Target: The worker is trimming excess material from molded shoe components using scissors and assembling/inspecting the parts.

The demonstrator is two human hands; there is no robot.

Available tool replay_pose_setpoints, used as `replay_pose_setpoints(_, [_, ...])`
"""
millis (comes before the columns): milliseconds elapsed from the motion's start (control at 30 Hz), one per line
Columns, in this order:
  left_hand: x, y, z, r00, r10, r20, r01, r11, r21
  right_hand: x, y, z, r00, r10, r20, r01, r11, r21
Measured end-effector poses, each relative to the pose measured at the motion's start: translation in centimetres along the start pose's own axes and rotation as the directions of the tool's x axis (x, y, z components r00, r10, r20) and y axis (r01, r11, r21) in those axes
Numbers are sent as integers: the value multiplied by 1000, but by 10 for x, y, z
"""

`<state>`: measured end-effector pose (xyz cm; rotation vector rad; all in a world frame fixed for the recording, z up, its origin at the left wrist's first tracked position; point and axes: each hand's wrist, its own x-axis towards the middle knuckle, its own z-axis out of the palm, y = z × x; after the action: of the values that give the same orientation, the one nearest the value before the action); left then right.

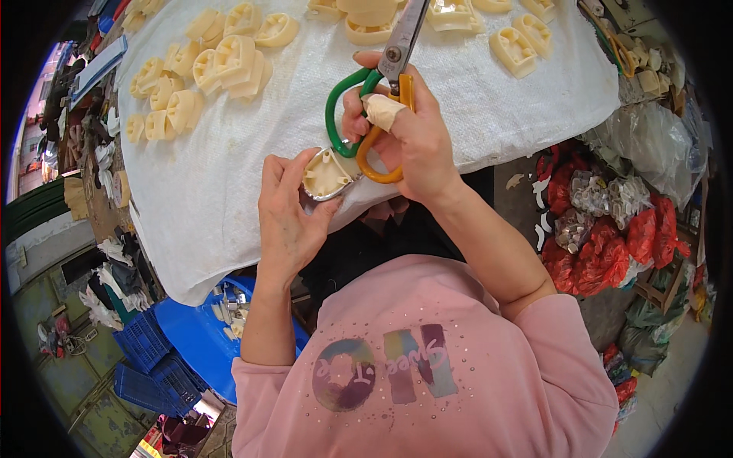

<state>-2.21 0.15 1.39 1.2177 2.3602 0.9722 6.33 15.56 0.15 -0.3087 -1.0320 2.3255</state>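
Observation:
My left hand (292, 210) grips a hollow cream moulded plastic piece (327, 177) between thumb and fingers. This piece has ribs inside and a shiny silver edge along its near side. Just right of it, my right hand (420, 145) is closed on a pair of scissors (394, 55), with one green and one orange handle loop. Fingers pass through the loops, and the metal blades point up and away from the piece. A beige wrap covers one digit of my right hand. The blade tips run out of the picture at the top.
A white woven cloth (229, 168) covers the table. Groups of similar cream pieces (233, 65) lie at its far left, with more cream pieces (521, 46) at the far right. A blue basin (191, 328) with scraps stands below left; red plastic bags (599, 256) lie to the right.

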Motion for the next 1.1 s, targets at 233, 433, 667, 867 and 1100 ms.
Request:
replay_pose_setpoints(233, [1, 5, -3, 1000, -26, 13, 26, 1000, 11, 2, 8, 1, 999, -54, -5, 54, 997, 52])
replay_pose_setpoints(433, [1, 3, -3, 1000, -29, 6, 29, 1000, 5, -2, -19, 11, 971, -237, 9, 237, 970, -51])
replay_pose_setpoints(667, [4, 5, -2, 999, -42, 3, 42, 999, -27, 3, -4, -3, 982, -175, 78, 188, 954, -232])
replay_pose_setpoints(867, [-1, 1, -4, 999, 3, -49, -4, 1000, -14, -19, -37, -7, 988, -150, 39, 154, 920, -361])
replay_pose_setpoints(1100, [-53, -32, -24, 949, 54, -312, -131, 964, -231, -27, -72, -23, 952, -115, 283, 279, -56, -959])
